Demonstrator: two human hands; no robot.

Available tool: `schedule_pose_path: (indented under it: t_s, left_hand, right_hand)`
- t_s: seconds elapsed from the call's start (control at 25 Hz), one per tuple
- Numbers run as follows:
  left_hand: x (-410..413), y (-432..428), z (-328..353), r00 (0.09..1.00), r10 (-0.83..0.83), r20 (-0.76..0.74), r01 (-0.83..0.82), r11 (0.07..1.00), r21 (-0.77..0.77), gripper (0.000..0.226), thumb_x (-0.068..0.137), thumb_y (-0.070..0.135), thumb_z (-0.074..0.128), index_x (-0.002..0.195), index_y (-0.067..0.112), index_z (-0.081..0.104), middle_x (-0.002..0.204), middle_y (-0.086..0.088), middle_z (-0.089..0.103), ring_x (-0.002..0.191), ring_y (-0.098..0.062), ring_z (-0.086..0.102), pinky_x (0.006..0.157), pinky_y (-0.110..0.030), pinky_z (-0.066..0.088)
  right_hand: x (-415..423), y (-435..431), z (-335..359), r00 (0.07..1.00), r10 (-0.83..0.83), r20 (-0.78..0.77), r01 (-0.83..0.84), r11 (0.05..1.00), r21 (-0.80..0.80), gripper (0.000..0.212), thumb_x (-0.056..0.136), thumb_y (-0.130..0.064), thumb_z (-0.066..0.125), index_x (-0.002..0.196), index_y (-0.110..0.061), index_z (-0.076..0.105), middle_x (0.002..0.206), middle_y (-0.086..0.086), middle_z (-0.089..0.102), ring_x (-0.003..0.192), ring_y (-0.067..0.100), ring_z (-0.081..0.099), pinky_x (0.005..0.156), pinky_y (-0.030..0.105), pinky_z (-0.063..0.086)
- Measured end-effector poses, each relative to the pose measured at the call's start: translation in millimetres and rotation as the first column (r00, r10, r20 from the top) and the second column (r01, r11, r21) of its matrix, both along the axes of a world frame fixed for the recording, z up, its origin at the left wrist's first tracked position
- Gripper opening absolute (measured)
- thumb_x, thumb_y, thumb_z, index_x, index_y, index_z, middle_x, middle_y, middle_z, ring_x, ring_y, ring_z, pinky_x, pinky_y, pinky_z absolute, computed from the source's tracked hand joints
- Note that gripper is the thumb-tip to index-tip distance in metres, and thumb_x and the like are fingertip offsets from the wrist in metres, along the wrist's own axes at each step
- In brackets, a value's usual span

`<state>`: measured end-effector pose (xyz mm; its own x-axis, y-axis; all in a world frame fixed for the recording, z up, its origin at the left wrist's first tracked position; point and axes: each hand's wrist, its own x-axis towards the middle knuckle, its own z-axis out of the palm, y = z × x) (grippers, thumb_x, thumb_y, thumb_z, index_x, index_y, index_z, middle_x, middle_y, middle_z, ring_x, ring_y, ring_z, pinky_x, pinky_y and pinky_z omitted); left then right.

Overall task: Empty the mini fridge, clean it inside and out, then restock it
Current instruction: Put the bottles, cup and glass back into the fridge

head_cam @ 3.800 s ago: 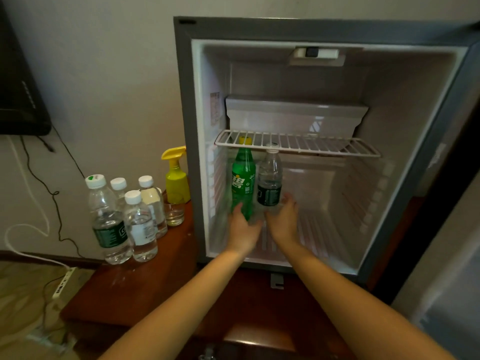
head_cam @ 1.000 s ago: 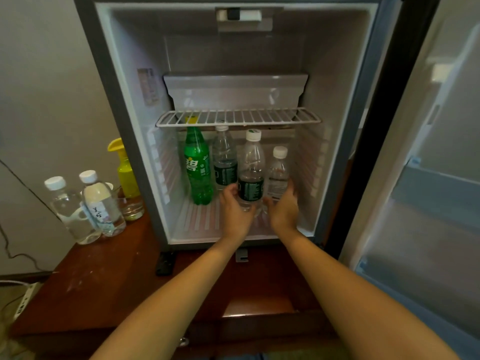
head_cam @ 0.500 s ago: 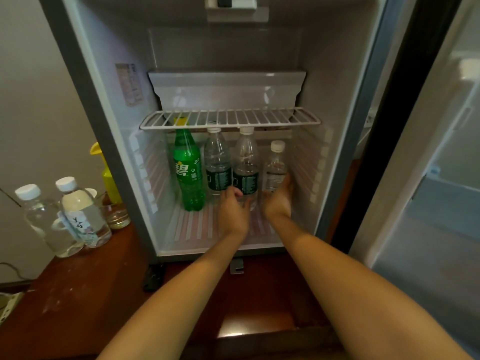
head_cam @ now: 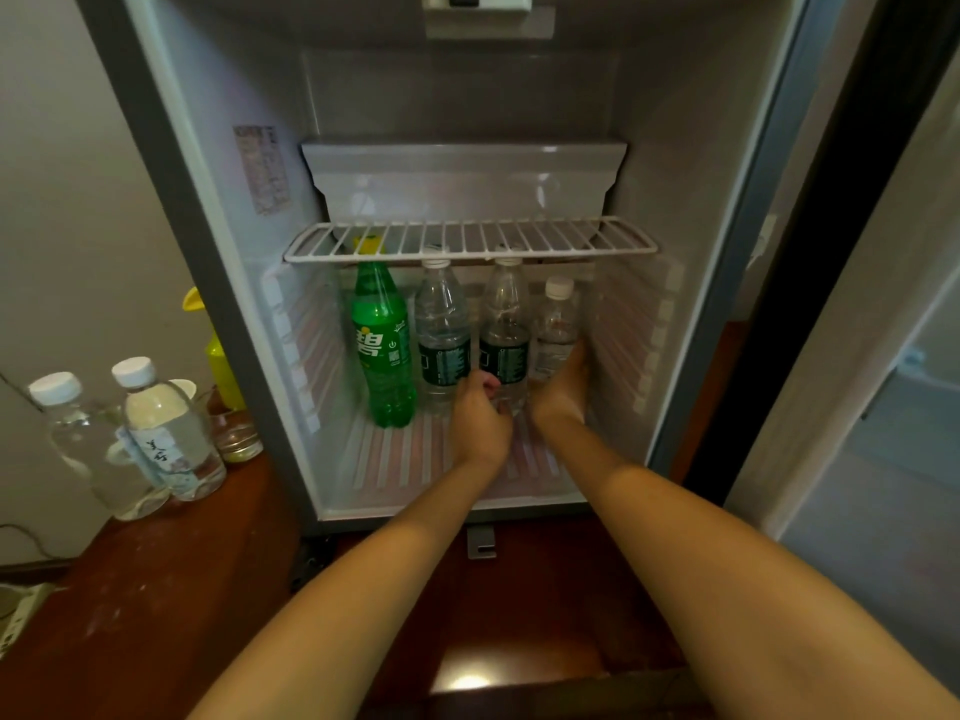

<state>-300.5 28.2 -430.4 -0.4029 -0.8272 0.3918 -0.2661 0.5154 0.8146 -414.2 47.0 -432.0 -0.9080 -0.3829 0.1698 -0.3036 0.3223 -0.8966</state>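
The mini fridge [head_cam: 208, 283] stands open on a wooden cabinet. On its floor, under the wire shelf [head_cam: 467, 241], stand a green soda bottle [head_cam: 382, 345], two dark-labelled water bottles [head_cam: 441, 335] [head_cam: 505, 324] and a small water bottle [head_cam: 557, 324] at the right. My left hand [head_cam: 480, 418] wraps the base of the second dark-labelled bottle. My right hand [head_cam: 563, 387] cups the base of the small bottle. Both bottles rest on the fridge floor.
Left of the fridge on the wooden cabinet top [head_cam: 130, 589] stand two water bottles [head_cam: 166, 433], a glass [head_cam: 236, 433] and a yellow spray bottle [head_cam: 218, 356]. The open fridge door [head_cam: 883, 356] hangs at the right. A power strip [head_cam: 21, 610] lies at lower left.
Two more bottles went from the cabinet top into the fridge. Over the last second both hands pushed the two right-hand bottles back into line with the others.
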Motion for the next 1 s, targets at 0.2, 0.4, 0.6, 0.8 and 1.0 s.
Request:
schedule_pose_path:
  t_s: [0.2,0.4,0.6,0.8,1.0]
  left_hand:
    - [46,18,34,0.991,-0.117,-0.069,0.119,0.993,0.021,0.024,0.082,-0.004,0.06,0.096,0.015,0.055,0.092,-0.002,0.055,0.08,-0.014,0.054,0.068,-0.021,0.041]
    - [176,26,67,0.989,-0.066,-0.134,0.04,0.981,-0.19,0.028,0.08,-0.002,0.065,0.095,0.019,0.054,0.091,0.0,0.056,0.08,-0.005,0.054,0.073,-0.015,0.043]
    - [318,-23,53,0.874,0.418,-0.248,-0.446,0.892,-0.07,0.038,0.078,0.002,0.071,0.108,0.015,0.053,0.113,-0.004,0.047,0.104,-0.023,0.054,0.089,-0.026,0.044]
    - [360,-92,18,0.91,0.415,-0.002,-0.393,0.863,0.316,0.107,0.065,0.031,0.085,0.148,0.015,0.019,0.152,-0.01,0.024,0.138,-0.027,0.028,0.113,-0.046,0.027]
    - [350,-127,3,0.911,0.345,-0.225,-0.208,0.857,0.472,0.108,0.06,0.03,0.084,0.147,0.013,0.022,0.144,-0.01,0.042,0.129,-0.028,0.045,0.103,-0.044,0.043]
  right_hand:
    - [65,46,32,0.986,0.047,-0.161,-0.054,0.998,-0.042,0.068,0.088,-0.002,0.055,0.147,-0.008,0.023,0.147,0.017,0.03,0.133,0.03,0.034,0.11,0.041,0.034]
    - [161,95,53,0.848,0.395,-0.354,-0.459,0.881,-0.117,0.072,0.088,0.005,0.052,0.149,-0.019,0.022,0.149,0.006,0.026,0.136,0.017,0.032,0.111,0.027,0.028]
    - [238,88,49,0.664,0.6,-0.447,-0.697,0.713,-0.079,0.066,0.088,0.004,0.054,0.144,-0.022,0.031,0.136,0.0,0.04,0.128,0.005,0.038,0.11,0.019,0.028]
    - [279,78,40,0.539,0.723,-0.432,-0.806,0.592,-0.014,0.064,0.092,-0.001,0.054,0.143,-0.031,0.029,0.129,-0.015,0.041,0.127,-0.008,0.036,0.1,0.004,0.028]
    - [283,64,33,0.494,0.759,-0.424,-0.829,0.558,0.033,0.064,0.092,-0.006,0.056,0.139,-0.04,0.028,0.129,-0.019,0.042,0.127,-0.006,0.038,0.104,0.009,0.029]
